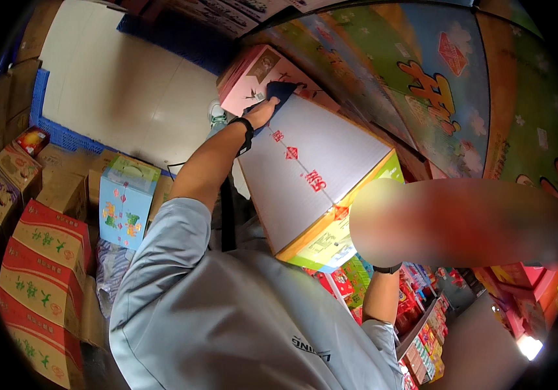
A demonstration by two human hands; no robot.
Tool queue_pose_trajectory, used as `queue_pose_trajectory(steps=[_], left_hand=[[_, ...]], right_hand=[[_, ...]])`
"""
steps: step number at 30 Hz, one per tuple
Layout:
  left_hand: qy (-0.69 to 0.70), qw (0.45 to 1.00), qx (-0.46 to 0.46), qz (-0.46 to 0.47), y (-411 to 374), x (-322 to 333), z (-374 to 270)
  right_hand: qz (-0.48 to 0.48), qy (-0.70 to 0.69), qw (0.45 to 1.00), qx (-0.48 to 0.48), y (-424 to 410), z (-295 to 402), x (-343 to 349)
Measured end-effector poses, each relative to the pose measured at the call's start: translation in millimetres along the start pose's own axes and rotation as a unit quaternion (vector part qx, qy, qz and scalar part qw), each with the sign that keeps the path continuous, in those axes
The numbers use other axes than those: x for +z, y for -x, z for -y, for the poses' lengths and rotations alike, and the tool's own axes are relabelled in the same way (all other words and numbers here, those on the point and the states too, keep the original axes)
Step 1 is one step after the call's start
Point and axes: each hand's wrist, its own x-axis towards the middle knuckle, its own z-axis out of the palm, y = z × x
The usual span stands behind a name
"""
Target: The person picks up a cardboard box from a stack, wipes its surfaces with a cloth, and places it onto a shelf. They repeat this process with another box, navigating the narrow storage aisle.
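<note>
A large carton (303, 161) with a pale grey top, red print and yellow-green sides stands tilted before me. My left hand (262, 113), with a dark band at its wrist, holds a dark blue cloth (280, 92) at the carton's far corner. The cloth lies against the top's edge, beside a pink carton (250, 85). My right forearm (381, 295) comes up at the near right side, with a dark wristband (387, 268). A blurred patch covers my right hand, so its grip cannot be seen.
Tall green-and-blue printed cartons (435, 87) line the right. Red-and-tan cartons (45, 248) and a light blue carton (125, 204) are stacked at left. A blue plastic edging (67, 131) borders the pale tiled floor (113, 83). Packaged goods (427, 341) fill shelves at lower right.
</note>
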Motion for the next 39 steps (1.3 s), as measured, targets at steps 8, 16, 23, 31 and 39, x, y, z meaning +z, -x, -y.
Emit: queue_pose_trajectory(steps=[8, 16, 23, 31, 39], left_hand=[[0.148, 0.986, 0.067, 0.029, 90.2, 6.0, 91.1], [-0.027, 0.92, 0.386, 0.062, 245.9, 50.6, -29.5], [-0.169, 0.829, 0.531, 0.053, 309.5, 62.0, -67.5], [0.041, 0.947, 0.298, -0.109, 225.8, 62.6, 44.5], [0.383, 0.877, 0.107, -0.268, 41.6, 70.3, 234.8]], right_hand=[[-0.004, 0.169, 0.985, 0.034, 36.2, -43.3, -1.0], [-0.064, -0.016, 0.998, -0.019, -3.4, -34.4, -4.5], [-0.059, -0.045, 0.997, 0.035, -18.9, -35.8, -18.7], [-0.013, -0.057, 0.994, 0.091, -28.6, -44.0, -32.7], [0.065, -0.023, 0.994, 0.081, -41.2, -42.7, -44.9]])
